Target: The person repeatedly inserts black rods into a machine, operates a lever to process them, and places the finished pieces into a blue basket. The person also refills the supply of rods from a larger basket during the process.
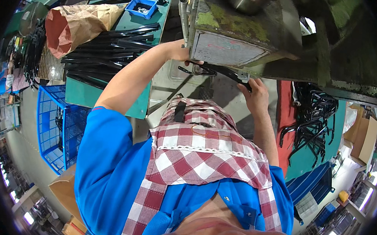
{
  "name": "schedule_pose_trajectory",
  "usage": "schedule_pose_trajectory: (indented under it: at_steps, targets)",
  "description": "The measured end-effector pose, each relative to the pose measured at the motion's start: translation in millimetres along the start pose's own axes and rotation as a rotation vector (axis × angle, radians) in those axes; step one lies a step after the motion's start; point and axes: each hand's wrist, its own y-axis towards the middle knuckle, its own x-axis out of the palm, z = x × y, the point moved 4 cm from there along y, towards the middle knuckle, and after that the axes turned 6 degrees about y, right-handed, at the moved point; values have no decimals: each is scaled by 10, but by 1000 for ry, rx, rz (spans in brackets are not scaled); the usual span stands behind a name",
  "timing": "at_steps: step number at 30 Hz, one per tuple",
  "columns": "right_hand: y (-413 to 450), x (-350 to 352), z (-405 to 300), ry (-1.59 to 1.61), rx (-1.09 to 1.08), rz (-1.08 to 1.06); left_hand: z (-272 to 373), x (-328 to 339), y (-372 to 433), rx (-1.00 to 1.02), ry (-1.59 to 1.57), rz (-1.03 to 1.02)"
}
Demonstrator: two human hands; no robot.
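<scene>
A curved black metal tube (227, 71) lies just under the front edge of a large, worn machine head (232, 48). My right hand (257, 94) has its fingers closed around the tube's right end. Beside that hand, a small pale metal bracket (243, 76) shows under the machine. My left hand (180, 51) reaches in at the machine's left side, its fingertips by the tube's left end. The machine hides part of that hand, so its hold is unclear. Below it is a small dark slotted lever (185, 70) near a round metal knob (197, 69).
Left, a green table (137, 104) carries stacked black tubes (111, 53), a brown paper sack (83, 25) and a blue bin (142, 7) of small parts. A blue plastic crate (52, 124) stands below. Right, bent black tubes (312, 123) rest on another green table (332, 140).
</scene>
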Motion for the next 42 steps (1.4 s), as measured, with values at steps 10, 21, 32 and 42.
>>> schedule_pose_trajectory:
  at_steps: [10, 21, 32, 42]
  targets:
    - [99, 384, -159, -214, -188, -81, -206, 337, -74, 204, 364, 292]
    - [454, 780, -602, 117, -417, -179, -379, 556, -110, 218, 229, 365]
    - [467, 1192, -404, -282, -322, -181, -597, -593, 829, -32, 797, 358]
    - [356, 1619, -90, -437, -238, -76, -1099, -713, 1779, -136, 933, 445]
